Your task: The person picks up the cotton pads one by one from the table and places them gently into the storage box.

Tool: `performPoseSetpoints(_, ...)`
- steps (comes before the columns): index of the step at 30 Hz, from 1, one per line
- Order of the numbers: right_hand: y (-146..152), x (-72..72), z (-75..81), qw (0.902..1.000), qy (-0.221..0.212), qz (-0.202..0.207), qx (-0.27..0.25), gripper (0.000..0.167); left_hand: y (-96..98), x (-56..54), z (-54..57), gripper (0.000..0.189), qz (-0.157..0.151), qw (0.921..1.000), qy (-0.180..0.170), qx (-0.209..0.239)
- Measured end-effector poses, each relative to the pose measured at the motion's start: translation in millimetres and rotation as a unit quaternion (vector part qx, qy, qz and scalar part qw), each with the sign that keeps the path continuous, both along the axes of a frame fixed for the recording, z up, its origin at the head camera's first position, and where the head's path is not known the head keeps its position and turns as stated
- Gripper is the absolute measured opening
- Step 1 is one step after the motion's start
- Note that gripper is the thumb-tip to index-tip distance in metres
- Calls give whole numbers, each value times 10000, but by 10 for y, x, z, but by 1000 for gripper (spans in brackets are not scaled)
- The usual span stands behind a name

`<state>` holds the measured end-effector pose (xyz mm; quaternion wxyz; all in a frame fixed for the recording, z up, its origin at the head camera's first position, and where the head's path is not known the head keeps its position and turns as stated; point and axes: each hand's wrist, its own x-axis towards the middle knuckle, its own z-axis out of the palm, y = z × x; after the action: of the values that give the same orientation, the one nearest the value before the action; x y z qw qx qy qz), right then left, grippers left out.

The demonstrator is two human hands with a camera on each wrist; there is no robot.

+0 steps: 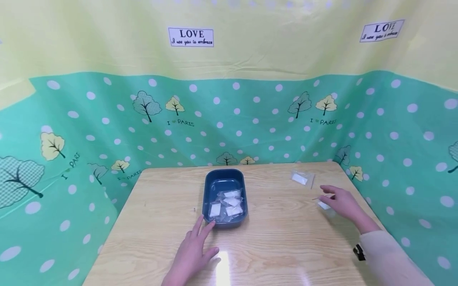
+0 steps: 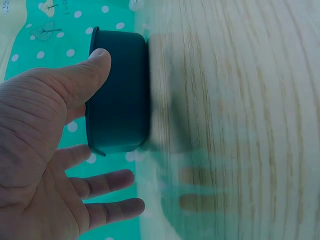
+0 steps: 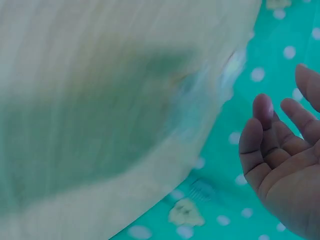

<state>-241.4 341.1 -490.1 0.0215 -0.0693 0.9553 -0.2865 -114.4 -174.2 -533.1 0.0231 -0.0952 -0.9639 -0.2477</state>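
A dark blue rectangular tub (image 1: pixel 226 225) stands on the wooden table, with several clear plastic packets (image 1: pixel 233 201) holding white pieces inside. My left hand (image 1: pixel 192 249) is at its near left corner, fingers spread and fairly straight, fingertips at the rim. In the left wrist view the thumb lies across the side wall of the tub (image 2: pixel 120 95). Over to the right, my right hand (image 1: pixel 341 203) hovers over another clear packet with a white piece (image 1: pixel 323 205), partly hidden beneath it. The right wrist view shows loosely bent fingers (image 3: pixel 251 137) holding nothing; the packet there is blurred.
One more clear packet (image 1: pixel 299 178) lies near the back right of the table (image 1: pixel 275 238). Green and yellow printed curtains (image 1: pixel 229 119) hang behind and on both sides, close to the table edges.
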Motion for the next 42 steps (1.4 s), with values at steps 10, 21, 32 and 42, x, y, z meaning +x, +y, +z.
performPoseSetpoints(10, 266, -61, -171, 9909, -733, -417, 1049, 59, -22, -12, -26, 79, -56, 9999, -59, 96)
performPoseSetpoints(21, 210, -93, -332, 9846, -470, -273, 1662, 34, -43, -6, -32, 79, -70, 9998, -40, 180)
performPoseSetpoints(32, 159, -85, -405, 9836, -503, -601, 1625, 27, -54, -2, -21, 79, -102, 9997, -34, 224)
performPoseSetpoints(42, 149, -109, -383, 9832, -618, -677, 1577, 25, -64, -22, -35, 80, -104, 9996, -92, 243)
